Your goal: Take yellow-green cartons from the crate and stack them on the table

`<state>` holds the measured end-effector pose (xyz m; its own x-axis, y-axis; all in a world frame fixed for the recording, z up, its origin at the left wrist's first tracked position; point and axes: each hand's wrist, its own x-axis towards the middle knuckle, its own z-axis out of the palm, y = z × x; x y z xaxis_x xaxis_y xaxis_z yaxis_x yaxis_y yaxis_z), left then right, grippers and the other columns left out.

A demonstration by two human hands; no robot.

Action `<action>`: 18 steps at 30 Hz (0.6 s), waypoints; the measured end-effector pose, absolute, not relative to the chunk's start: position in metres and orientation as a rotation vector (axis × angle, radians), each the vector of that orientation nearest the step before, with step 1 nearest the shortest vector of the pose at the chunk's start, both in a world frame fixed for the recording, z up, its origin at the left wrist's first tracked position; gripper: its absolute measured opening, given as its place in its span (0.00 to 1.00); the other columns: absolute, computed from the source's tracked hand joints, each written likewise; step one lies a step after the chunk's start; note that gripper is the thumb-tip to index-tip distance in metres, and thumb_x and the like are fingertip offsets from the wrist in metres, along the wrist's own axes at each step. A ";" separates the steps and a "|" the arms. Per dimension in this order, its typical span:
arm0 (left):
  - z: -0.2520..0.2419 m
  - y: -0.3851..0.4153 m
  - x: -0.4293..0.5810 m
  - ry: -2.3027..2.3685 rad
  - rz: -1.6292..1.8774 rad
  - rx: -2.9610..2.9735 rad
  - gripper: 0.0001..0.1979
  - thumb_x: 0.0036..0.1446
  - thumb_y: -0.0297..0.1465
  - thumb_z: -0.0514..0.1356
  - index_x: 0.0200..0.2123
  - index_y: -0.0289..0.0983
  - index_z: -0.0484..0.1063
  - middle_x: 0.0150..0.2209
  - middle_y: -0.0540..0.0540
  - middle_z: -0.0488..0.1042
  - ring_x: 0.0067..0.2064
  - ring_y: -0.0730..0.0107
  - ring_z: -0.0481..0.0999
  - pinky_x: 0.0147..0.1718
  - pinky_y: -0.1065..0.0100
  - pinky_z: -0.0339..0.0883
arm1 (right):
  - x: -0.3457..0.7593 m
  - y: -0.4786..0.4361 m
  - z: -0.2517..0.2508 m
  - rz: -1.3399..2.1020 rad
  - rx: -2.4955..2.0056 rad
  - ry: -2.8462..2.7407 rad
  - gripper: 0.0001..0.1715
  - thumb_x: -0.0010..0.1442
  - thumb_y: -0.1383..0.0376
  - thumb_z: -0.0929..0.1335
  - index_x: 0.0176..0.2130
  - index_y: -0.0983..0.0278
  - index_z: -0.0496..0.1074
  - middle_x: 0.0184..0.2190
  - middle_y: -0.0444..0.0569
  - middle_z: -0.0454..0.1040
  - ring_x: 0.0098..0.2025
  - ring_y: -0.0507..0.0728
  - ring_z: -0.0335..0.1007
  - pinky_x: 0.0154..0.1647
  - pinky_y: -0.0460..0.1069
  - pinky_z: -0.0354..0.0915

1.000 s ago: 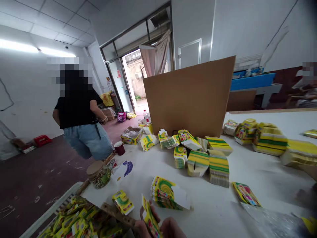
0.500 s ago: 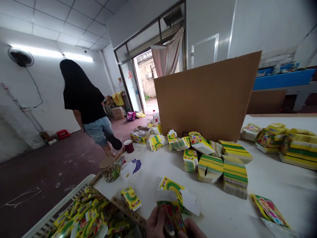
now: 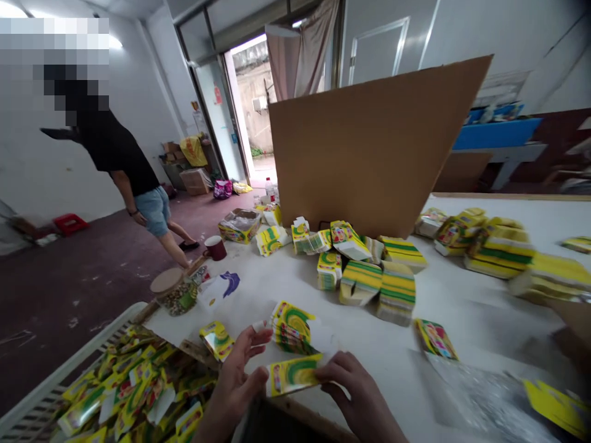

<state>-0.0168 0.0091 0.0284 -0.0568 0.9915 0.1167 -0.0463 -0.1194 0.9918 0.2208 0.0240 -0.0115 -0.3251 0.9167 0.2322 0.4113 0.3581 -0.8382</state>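
Note:
A small yellow-and-green printed carton lies level over the table's near edge. My right hand pinches its right end between thumb and fingers. At the other end my left hand has its fingers spread, the thumb close to the carton; whether it touches I cannot tell. Just beyond my hands is a yellow-green carton blank with white flaps. Another yellow carton rests left of my left hand, by the table edge.
A white plastic basket full of cartons stands at left. Stacked blanks lie mid-table before an upright cardboard sheet. A lidded jar and a mug are near the left edge. A person in black stands beyond.
The carton between my hands has turned lengthwise, and my left hand has opened away from it. The view has shifted, and the person has turned, now further left in view.

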 end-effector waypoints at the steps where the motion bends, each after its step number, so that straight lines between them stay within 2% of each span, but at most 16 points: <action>1: 0.031 0.008 -0.016 1.169 1.244 1.284 0.36 0.41 0.33 0.72 0.56 0.36 0.69 0.54 0.33 0.71 0.56 0.46 0.69 0.56 0.52 0.62 | 0.220 0.022 -0.007 0.823 -1.138 -1.978 0.09 0.60 0.65 0.67 0.37 0.55 0.79 0.33 0.51 0.75 0.37 0.59 0.68 0.38 0.51 0.61; 4: 0.026 0.007 -0.003 1.187 0.965 1.292 0.47 0.22 0.25 0.76 0.53 0.37 0.71 0.54 0.34 0.71 0.58 0.40 0.66 0.59 0.46 0.55 | 0.214 0.015 0.005 0.694 -1.049 -2.178 0.08 0.61 0.62 0.68 0.38 0.52 0.79 0.30 0.49 0.75 0.36 0.58 0.66 0.40 0.52 0.60; 6: 0.014 0.008 0.007 1.186 0.872 1.243 0.46 0.16 0.23 0.75 0.49 0.39 0.74 0.51 0.36 0.74 0.56 0.38 0.69 0.56 0.43 0.58 | 0.212 0.009 0.010 0.680 -1.015 -2.209 0.10 0.61 0.62 0.69 0.42 0.51 0.78 0.32 0.48 0.75 0.39 0.58 0.66 0.47 0.54 0.60; 9: -0.005 0.010 0.019 1.232 0.852 1.241 0.35 0.26 0.28 0.74 0.45 0.40 0.75 0.47 0.40 0.77 0.52 0.41 0.73 0.54 0.47 0.63 | 0.213 0.002 0.007 0.709 -1.127 -1.996 0.26 0.59 0.67 0.68 0.57 0.51 0.67 0.50 0.51 0.70 0.54 0.61 0.62 0.62 0.61 0.50; 11: -0.017 0.007 0.024 1.334 0.881 1.283 0.33 0.30 0.32 0.73 0.46 0.41 0.74 0.47 0.41 0.77 0.52 0.42 0.73 0.54 0.50 0.64 | 0.214 0.001 0.000 0.747 -1.221 -1.719 0.37 0.58 0.66 0.69 0.64 0.57 0.56 0.60 0.55 0.60 0.63 0.63 0.52 0.65 0.61 0.46; 13: -0.029 0.003 0.029 1.467 0.945 1.363 0.34 0.32 0.38 0.72 0.48 0.40 0.71 0.47 0.40 0.77 0.51 0.42 0.73 0.52 0.51 0.65 | 0.210 0.002 -0.009 0.879 -1.227 -1.504 0.41 0.58 0.60 0.69 0.65 0.63 0.51 0.63 0.58 0.55 0.65 0.63 0.49 0.65 0.59 0.48; 15: -0.039 -0.004 0.033 1.569 1.016 1.466 0.34 0.36 0.43 0.69 0.49 0.39 0.68 0.47 0.38 0.77 0.48 0.43 0.76 0.48 0.53 0.68 | 0.202 0.004 -0.016 1.159 -1.167 -1.356 0.37 0.60 0.53 0.66 0.62 0.67 0.57 0.61 0.59 0.61 0.63 0.64 0.56 0.64 0.58 0.52; 18: -0.051 -0.011 0.038 1.680 1.027 1.571 0.33 0.40 0.47 0.64 0.50 0.39 0.66 0.45 0.36 0.77 0.44 0.41 0.77 0.42 0.52 0.70 | 0.187 0.006 -0.018 1.572 -1.070 -1.084 0.30 0.61 0.48 0.63 0.52 0.67 0.71 0.49 0.55 0.74 0.55 0.63 0.67 0.58 0.57 0.59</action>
